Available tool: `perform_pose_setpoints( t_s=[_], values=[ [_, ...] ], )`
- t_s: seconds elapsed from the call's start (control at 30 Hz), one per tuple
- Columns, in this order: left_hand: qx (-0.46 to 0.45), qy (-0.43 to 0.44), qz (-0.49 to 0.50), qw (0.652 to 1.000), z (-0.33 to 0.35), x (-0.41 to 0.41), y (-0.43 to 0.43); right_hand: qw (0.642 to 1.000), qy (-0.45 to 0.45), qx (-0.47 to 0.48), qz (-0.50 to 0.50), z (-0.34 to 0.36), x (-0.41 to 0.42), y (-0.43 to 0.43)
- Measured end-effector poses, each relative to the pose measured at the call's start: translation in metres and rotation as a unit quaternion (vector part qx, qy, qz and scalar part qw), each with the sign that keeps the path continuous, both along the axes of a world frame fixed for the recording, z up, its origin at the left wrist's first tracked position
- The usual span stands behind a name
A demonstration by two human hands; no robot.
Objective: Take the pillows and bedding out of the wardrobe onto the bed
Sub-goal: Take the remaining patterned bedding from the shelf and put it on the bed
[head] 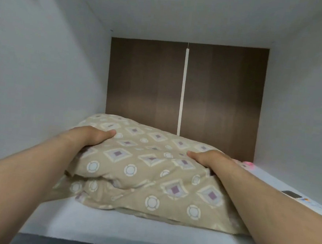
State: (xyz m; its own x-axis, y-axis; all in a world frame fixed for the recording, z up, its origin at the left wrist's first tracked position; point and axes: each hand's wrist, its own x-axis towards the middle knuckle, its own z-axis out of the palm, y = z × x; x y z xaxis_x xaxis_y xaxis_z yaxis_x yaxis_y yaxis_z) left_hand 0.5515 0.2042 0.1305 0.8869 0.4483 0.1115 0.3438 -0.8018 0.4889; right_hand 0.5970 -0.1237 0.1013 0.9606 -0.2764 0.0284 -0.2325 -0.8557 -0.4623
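Note:
A beige pillow (146,159) with a pattern of purple squares and white circles lies on a white wardrobe shelf (84,225). It rests on top of a second piece in the same fabric (150,207). My left hand (94,136) grips the top pillow's left edge, thumb on top and fingers hidden underneath. My right hand (209,159) grips its right edge the same way. Both forearms reach into the compartment from the lower corners. The bed is out of view.
The compartment has white side walls, a white ceiling and a dark brown back panel (146,79) split by a white vertical strip (183,89). A white remote control (301,201) lies on the shelf at the right, and a small pink object (247,163) sits beyond it.

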Motion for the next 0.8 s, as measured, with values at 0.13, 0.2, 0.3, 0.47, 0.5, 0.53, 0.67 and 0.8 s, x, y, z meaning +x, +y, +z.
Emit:
perform_pose_setpoints(
  t_s=[0.13, 0.2, 0.3, 0.47, 0.5, 0.53, 0.67, 0.8],
  values=[
    [-0.013, 0.033, 0.043, 0.998, -0.017, 0.026, 0.003, 1.000, -0.026, 0.010, 0.003, -0.002, 0.017, 0.000],
    [0.041, 0.022, 0.075, 0.996, -0.031, 0.036, 0.006, 0.998, -0.060, 0.024, 0.004, -0.009, 0.026, -0.003],
    [0.073, -0.032, 0.066, 0.995, -0.039, 0.040, 0.003, 0.994, -0.107, 0.038, 0.002, -0.016, 0.027, -0.001],
    [0.051, -0.140, 0.014, 0.989, -0.034, 0.036, 0.010, 0.972, -0.226, 0.064, 0.001, -0.031, 0.008, 0.006],
    [0.044, -0.167, 0.005, 0.985, -0.034, 0.032, 0.011, 0.963, -0.257, 0.081, 0.006, -0.032, 0.001, 0.008],
    [0.038, -0.201, 0.000, 0.979, -0.033, 0.028, 0.010, 0.953, -0.288, 0.093, 0.009, -0.030, -0.009, 0.009],
    [0.003, -0.363, 0.000, 0.932, -0.015, -0.009, -0.001, 0.906, -0.413, 0.085, 0.012, 0.010, -0.062, 0.009],
    [-0.015, -0.462, -0.003, 0.887, 0.022, -0.059, -0.019, 0.872, -0.477, 0.111, 0.009, 0.055, -0.119, -0.011]
  ],
)
